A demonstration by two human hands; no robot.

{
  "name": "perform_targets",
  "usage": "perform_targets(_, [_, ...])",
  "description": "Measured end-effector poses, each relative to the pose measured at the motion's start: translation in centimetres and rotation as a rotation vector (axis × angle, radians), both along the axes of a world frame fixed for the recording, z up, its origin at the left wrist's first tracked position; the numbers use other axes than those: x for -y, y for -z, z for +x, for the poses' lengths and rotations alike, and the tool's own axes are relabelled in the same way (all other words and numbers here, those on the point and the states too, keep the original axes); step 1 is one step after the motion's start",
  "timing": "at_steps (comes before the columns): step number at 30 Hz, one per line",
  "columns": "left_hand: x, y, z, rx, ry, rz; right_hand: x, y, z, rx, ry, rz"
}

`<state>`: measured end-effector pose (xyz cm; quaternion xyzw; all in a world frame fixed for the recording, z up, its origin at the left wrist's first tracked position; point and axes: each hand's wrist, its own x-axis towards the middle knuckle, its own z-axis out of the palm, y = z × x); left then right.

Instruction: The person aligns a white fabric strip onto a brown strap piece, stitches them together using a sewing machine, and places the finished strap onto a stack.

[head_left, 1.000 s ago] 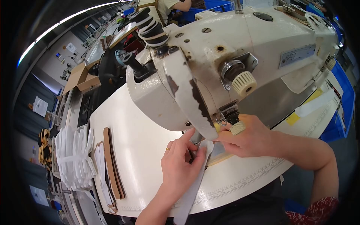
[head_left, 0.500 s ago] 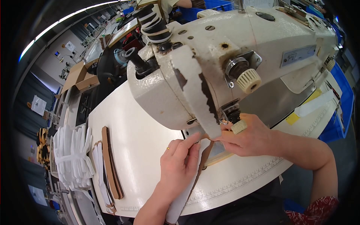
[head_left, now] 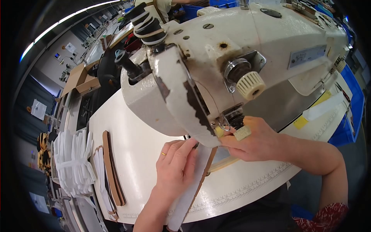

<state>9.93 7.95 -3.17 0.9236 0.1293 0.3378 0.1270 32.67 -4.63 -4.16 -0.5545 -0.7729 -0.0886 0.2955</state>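
A long light-grey strip with a brown edge (head_left: 192, 189) runs from under the head of a white sewing machine (head_left: 154, 106) down over the table's front edge. My left hand (head_left: 176, 164) is closed on the strip's left side, thumb and fingers pressed together near the needle area. My right hand (head_left: 253, 141) is at the right of the strip's upper end, its fingers bent and partly hidden behind the machine's lower tension knob (head_left: 242, 132). What its fingertips hold cannot be made out. The needle is hidden by the machine head.
Brown strips (head_left: 112, 168) and white strips (head_left: 101, 178) lie on the left of the white table (head_left: 139, 170). Beside them is a tied white bundle (head_left: 73, 162). At the right are a blue bin (head_left: 357, 104) and a white piece on yellow (head_left: 324, 109). Another person sits behind the machine.
My left hand has shifted slightly left, and more of the strip's grey face and brown edge shows. The machine appears a little further left in view. My right hand has barely moved.
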Motion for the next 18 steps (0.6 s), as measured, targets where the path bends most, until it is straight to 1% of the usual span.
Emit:
perform_targets(3, [-0.5, -0.5, -0.7, -0.120, 0.046, 0.030, -0.1, 0.2, 0.0, 0.006, -0.017, 0.044])
perform_targets(6, [0.2, -0.6, -1.7, -0.282, 0.179, 0.055, -0.1, 0.0, -0.1, 0.069, -0.015, 0.043])
perform_targets(9, [1.6, -0.1, -2.0, -0.279, 0.095, 0.035, -0.3, 0.5, -0.4, 0.039, -0.005, -0.002])
perform_targets(12, [4.1, 0.6, -1.4, -0.239, -0.105, 0.043, -0.3, 1.1, -0.4, 0.012, -0.002, 0.031])
perform_targets(15, [5.5, 0.5, -1.0, -0.232, -0.244, -0.012, 1.5, -0.3, -2.7, -0.151, -0.211, 0.114])
perform_targets(17, [5.4, 0.8, -1.1, -0.204, -0.288, -0.053, 4.1, -1.7, -5.8, -0.242, -0.409, -0.004])
perform_targets(18, [5.2, 1.0, -1.3, -0.166, -0.278, -0.094, 5.3, -1.5, -7.5, -0.242, -0.472, -0.061])
